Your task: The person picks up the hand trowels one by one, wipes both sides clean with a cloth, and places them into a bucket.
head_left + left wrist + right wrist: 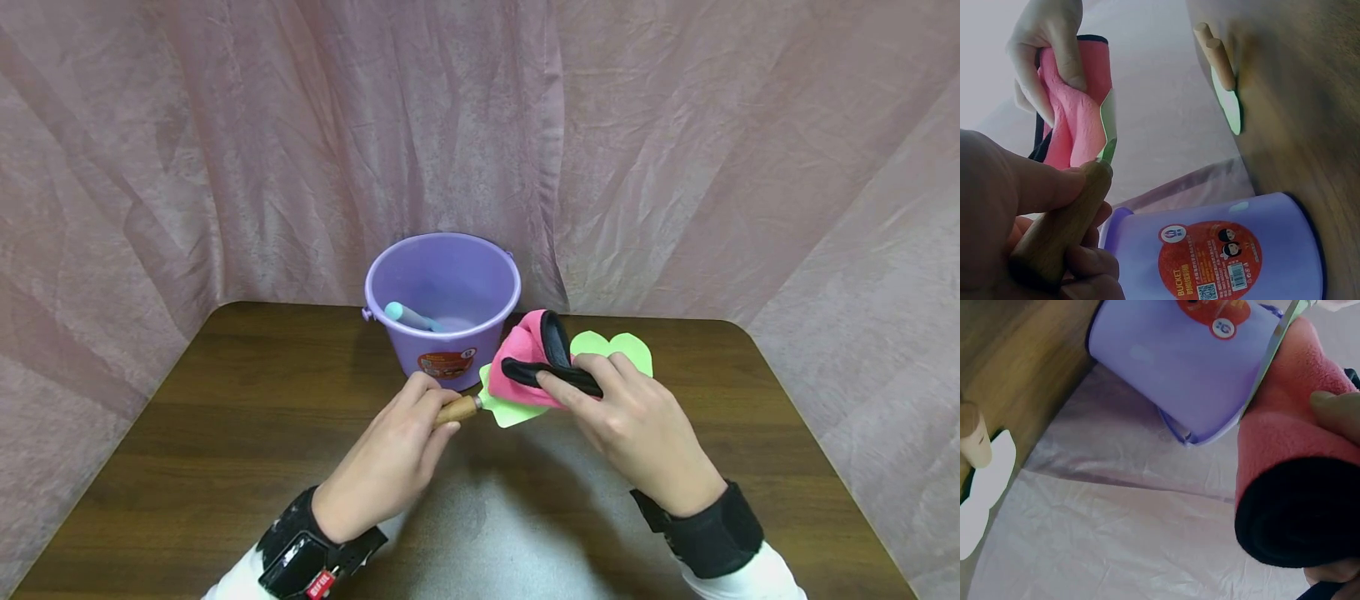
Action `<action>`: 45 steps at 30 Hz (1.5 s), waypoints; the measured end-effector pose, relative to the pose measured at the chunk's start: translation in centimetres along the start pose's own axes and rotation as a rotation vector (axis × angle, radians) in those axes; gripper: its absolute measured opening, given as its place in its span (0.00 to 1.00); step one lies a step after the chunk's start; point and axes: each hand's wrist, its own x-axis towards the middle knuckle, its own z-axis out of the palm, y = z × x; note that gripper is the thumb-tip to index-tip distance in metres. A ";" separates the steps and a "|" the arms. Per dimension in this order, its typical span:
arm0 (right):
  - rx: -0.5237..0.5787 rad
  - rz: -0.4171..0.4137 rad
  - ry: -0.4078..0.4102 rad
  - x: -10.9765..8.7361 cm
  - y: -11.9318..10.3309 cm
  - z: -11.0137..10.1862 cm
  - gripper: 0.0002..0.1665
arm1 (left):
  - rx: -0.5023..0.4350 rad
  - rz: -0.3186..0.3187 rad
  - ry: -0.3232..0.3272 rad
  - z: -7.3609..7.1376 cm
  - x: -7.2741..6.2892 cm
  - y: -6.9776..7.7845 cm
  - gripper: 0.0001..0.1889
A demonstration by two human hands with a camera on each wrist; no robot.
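My left hand [393, 454] grips the wooden handle of a small garden trowel [456, 410], whose green metal blade points right. My right hand [637, 429] holds a folded pink cloth [517, 354] with black edging, thumb and fingers pinching it. The cloth lies against the trowel's blade and covers much of it. In the left wrist view, the trowel handle [1063, 228] is wrapped by my fingers, and the green blade's edge shows beside the cloth [1094, 69]. The right wrist view shows the cloth's black-edged fold [1297, 512] from close by.
A purple bucket [401, 346] with a red label stands at the table's back, a pale blue cylinder [408, 317] inside. Behind my right hand lie light green blades [630, 348]; two wooden handles [1219, 59] show there. A pinkish curtain [375, 125] hangs behind the table.
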 end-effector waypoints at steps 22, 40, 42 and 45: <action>-0.169 0.127 -0.078 -1.0 1.7 -1.2 0.29 | 0.017 0.016 0.043 -0.1 0.2 -0.2 0.17; -0.120 0.111 -0.006 -0.3 -1.4 0.5 0.17 | 0.047 0.001 0.070 1.0 0.0 0.3 0.16; -0.106 0.111 -0.012 -0.3 -1.7 0.6 0.17 | 0.048 -0.004 0.069 1.0 0.0 0.3 0.16; -0.083 0.117 -0.037 -0.3 -1.9 0.5 0.19 | 0.051 -0.008 0.067 1.1 0.0 0.3 0.16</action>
